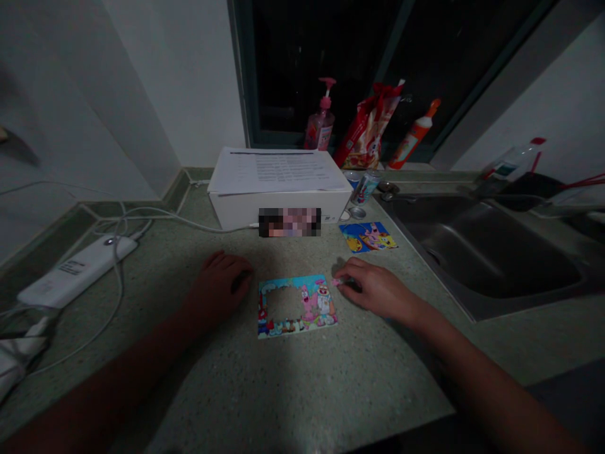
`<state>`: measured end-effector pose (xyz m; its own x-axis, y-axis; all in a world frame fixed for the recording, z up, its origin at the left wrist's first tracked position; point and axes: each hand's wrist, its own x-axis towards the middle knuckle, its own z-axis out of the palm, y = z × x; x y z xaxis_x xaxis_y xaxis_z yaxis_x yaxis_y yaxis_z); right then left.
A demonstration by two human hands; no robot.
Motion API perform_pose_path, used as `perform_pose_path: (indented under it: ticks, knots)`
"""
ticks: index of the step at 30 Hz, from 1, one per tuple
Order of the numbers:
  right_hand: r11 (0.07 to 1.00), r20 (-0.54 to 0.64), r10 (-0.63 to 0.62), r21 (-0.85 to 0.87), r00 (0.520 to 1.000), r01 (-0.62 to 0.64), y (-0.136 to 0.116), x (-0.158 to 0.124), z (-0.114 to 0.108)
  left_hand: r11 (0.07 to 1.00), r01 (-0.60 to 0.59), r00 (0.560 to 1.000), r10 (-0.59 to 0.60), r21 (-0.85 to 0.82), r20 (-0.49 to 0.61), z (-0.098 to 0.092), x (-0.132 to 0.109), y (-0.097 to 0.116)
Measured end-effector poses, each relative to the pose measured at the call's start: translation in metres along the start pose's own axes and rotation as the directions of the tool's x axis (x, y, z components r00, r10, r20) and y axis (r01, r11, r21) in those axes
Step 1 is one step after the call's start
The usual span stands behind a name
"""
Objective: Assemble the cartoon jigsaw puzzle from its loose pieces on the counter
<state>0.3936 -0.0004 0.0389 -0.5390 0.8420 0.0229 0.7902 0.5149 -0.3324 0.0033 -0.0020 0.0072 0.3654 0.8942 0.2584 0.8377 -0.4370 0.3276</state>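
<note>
A partly assembled cartoon jigsaw puzzle lies flat on the speckled green countertop, with a ragged gap showing bare counter at its left middle. My right hand sits at the puzzle's upper right corner, pinching a small pink puzzle piece between its fingers. My left hand rests palm down on the counter just left of the puzzle's top edge, holding nothing. A small cartoon picture card lies farther back, beyond my right hand.
A white box topped with printed paper stands behind the puzzle. To the right is a steel sink. A white power strip and cables lie at left. Bottles, a red bag and a can stand along the window.
</note>
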Motion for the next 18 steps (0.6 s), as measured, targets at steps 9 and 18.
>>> perform_pose_path:
  ticks: [9,18]
  knots:
    - [0.999,-0.009,0.042,-0.015,0.999,-0.042,-0.0023,0.0001,0.0005,1.0,0.002,1.0,-0.002,0.015,0.007,0.0012,0.0006,-0.0016]
    - [0.999,-0.002,0.047,-0.019,0.999,-0.047,-0.0036,0.0013,0.0,1.0,-0.004,1.0,0.004,0.012,-0.015,0.0025,0.0004,-0.0014]
